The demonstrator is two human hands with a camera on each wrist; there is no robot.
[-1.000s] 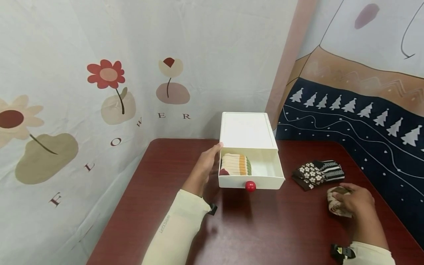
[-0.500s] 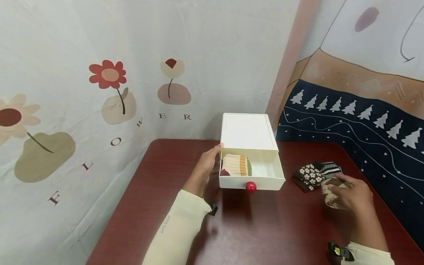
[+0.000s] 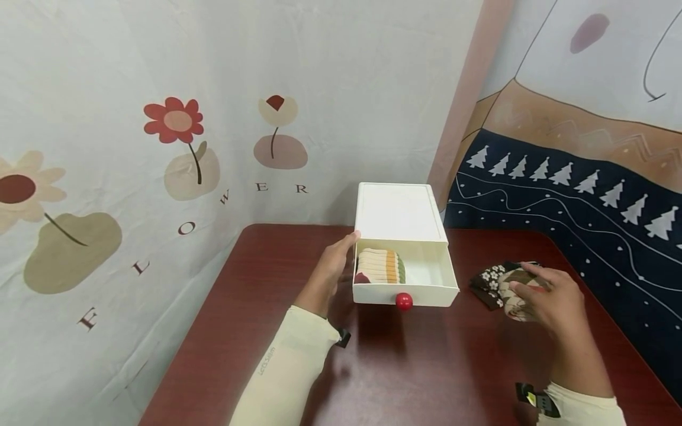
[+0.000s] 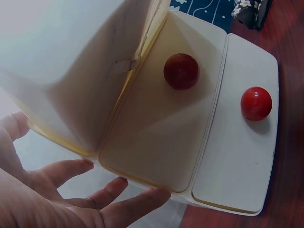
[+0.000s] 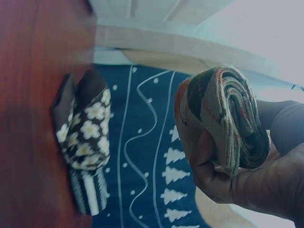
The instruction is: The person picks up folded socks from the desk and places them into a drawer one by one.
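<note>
My right hand (image 3: pixel 556 299) grips a rolled-up pair of patterned beige-and-brown socks (image 5: pixel 213 102) between thumb and fingers, raised over the table's right side. Behind it in the head view, and partly covered by it, lie black socks (image 5: pixel 88 128) with white flowers and stripes. My left hand (image 3: pixel 330 266) lies along the left side of a white drawer cabinet (image 3: pixel 399 210), fingers extended with the tips touching its side. The cabinet's top drawer (image 3: pixel 373 294) is pulled out by its red knob side. Folded cream, orange and green striped socks (image 3: pixel 379 266) stand in the drawer's left part.
Two lower drawer fronts (image 4: pixel 232 156) with red knobs (image 4: pixel 256 103) show under the pulled-out drawer. The dark red table (image 3: pixel 256 284) meets a flower-printed curtain (image 3: pixel 330 89) behind and a navy tree-patterned cloth (image 3: pixel 586 201) at the right.
My right hand has lifted the rolled socks and carried them left and away from me, now overlapping the black flowered socks. The left hand and cabinet have stayed put.
</note>
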